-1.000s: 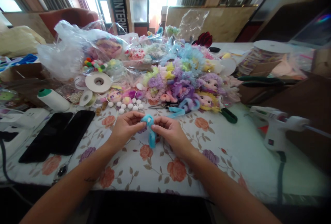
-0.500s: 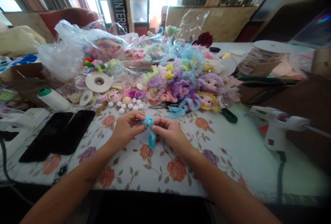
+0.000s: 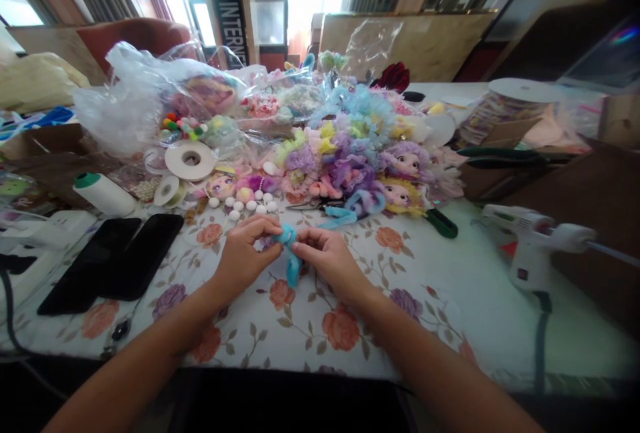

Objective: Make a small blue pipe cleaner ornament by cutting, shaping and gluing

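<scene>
A fuzzy light-blue pipe cleaner [image 3: 293,269], bent into a small twisted shape with a loop hanging down, is pinched between both hands above the floral tablecloth [image 3: 240,346]. My left hand [image 3: 247,249] grips its upper left side with thumb and fingers. On the other side, the thumb and fingertips of my right hand [image 3: 325,253] close on it near the twist. Just beyond my right hand lie another blue pipe cleaner piece [image 3: 341,217] and a lilac-blue fuzzy loop [image 3: 369,202]. The fingertips partly cover the twisted part.
A glue gun [image 3: 533,239] stands at the right, and green-handled pliers [image 3: 442,223] lie nearer the middle. Two dark phones [image 3: 145,253], a thread cone [image 3: 104,194] and a ribbon spool [image 3: 190,161] are on the left. Doll heads [image 3: 403,194] and ruffled flowers [image 3: 350,146] pile up behind.
The left thumb and fingers have shifted slightly on the pipe cleaner, and its twisted top has turned a little. The right hand stays almost in place.
</scene>
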`<state>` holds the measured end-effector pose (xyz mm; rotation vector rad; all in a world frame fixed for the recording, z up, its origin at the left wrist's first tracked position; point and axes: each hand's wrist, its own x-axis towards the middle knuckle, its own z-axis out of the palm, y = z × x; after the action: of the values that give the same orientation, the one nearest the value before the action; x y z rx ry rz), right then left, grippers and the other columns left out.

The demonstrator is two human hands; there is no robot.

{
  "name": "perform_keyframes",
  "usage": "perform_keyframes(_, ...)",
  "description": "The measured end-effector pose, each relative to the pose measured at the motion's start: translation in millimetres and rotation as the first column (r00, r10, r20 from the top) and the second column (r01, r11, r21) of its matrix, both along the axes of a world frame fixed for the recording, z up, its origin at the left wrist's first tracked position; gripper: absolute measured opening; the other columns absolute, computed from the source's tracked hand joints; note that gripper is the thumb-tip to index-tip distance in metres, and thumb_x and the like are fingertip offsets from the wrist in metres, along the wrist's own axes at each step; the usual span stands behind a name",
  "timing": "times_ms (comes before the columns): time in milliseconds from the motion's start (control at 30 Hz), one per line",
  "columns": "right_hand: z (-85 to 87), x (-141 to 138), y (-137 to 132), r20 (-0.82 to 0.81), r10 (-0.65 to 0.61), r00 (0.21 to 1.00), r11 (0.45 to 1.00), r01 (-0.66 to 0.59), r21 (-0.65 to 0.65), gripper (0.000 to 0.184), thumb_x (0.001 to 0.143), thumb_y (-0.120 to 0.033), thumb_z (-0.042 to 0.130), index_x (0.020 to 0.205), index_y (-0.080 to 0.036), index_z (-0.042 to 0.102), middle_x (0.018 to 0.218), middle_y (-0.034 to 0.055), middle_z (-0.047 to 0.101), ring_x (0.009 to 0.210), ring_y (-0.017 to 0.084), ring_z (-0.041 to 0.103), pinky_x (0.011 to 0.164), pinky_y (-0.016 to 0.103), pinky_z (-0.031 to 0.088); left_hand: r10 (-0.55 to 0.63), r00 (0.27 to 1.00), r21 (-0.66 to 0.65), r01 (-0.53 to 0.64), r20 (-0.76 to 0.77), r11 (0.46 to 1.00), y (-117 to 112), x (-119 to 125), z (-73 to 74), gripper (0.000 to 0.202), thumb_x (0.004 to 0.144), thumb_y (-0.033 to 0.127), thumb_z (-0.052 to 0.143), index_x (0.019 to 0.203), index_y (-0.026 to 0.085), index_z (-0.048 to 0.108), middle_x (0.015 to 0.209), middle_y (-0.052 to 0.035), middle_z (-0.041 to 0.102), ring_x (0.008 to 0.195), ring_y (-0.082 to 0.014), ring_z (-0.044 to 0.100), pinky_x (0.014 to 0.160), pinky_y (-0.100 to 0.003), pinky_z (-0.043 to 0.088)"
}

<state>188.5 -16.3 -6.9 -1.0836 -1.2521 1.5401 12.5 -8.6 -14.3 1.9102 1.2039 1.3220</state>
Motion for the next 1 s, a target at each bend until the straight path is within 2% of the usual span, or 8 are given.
perform_keyframes(100,0.8,0,0,-0.007,0.006,1.0,1.0,-0.006,-0.015,0.019,0.073,-0.035,0.072,0.072,-0.018,0.064,0.058,-0.0035,0.054,0.051,0.01,0.05,0.049,0.024,0.045,0.001,1.0,0.023,-0.001,-0.006,1.0,0,1,0.2,0.012,0.071,0.01,0.069,0.077,0.02,0.065,0.092,-0.0062,0.069,0.084,-0.0184,0.066,0.074,-0.031,0.057)
perform_keyframes(233,1.0,0,-1,-0.018,-0.001,1.0,1.0,0.0,-0.018,0.019,0.072,-0.035,0.073,0.072,-0.018,0.065,0.057,-0.0035,0.056,0.051,0.01,0.05,0.048,0.023,0.045,-0.042,0.997,-0.012,0.042,0.066,0.999,2,1,-2.2,0.011,0.072,0.012,0.069,0.077,0.019,0.064,0.095,-0.0062,0.066,0.088,-0.0183,0.065,0.078,-0.031,0.057)
perform_keyframes(433,0.4,-1,-1,-0.007,-0.002,1.0,1.0,0.002,-0.014,0.018,0.073,-0.035,0.072,0.072,-0.018,0.065,0.058,-0.0032,0.056,0.051,0.01,0.051,0.049,0.023,0.045,-0.08,0.956,-0.174,0.133,0.282,0.976,4,1,-6.6,0.017,0.068,0.016,0.075,0.082,0.019,0.064,0.104,-0.008,0.065,0.095,-0.0204,0.066,0.082,-0.035,0.058)
perform_keyframes(567,1.8,0,-1,-0.011,-0.002,1.0,1.0,0.002,-0.016,0.02,0.073,-0.036,0.072,0.073,-0.018,0.065,0.058,-0.0033,0.055,0.051,0.011,0.05,0.048,0.024,0.045,-0.069,0.915,-0.25,0.179,0.396,0.952,1,2,-2.3,0.02,0.067,0.021,0.079,0.081,0.018,0.064,0.102,-0.008,0.067,0.093,-0.0201,0.068,0.08,-0.032,0.058)
perform_keyframes(733,3.0,1,-2,0.018,-0.004,1.0,1.0,0.004,0.002,0.018,0.075,-0.035,0.071,0.075,-0.018,0.066,0.06,-0.0029,0.055,0.053,0.01,0.05,0.05,0.023,0.042,-0.039,0.909,-0.296,0.175,0.415,0.939,-2,3,5.2,0.017,0.073,0.029,0.077,0.077,0.017,0.066,0.098,-0.0075,0.068,0.082,-0.0171,0.067,0.063,-0.026,0.056)
perform_keyframes(1000,0.5,1,-1,-0.001,0.01,1.0,1.0,-0.01,0.001,0.019,0.074,-0.036,0.072,0.076,-0.018,0.065,0.061,-0.0026,0.056,0.054,0.011,0.05,0.05,0.024,0.042,-0.018,0.888,-0.374,0.212,0.459,0.903,3,0,3.1,0.02,0.067,0.026,0.082,0.077,0.017,0.066,0.095,-0.0066,0.07,0.082,-0.0173,0.068,0.067,-0.028,0.056)
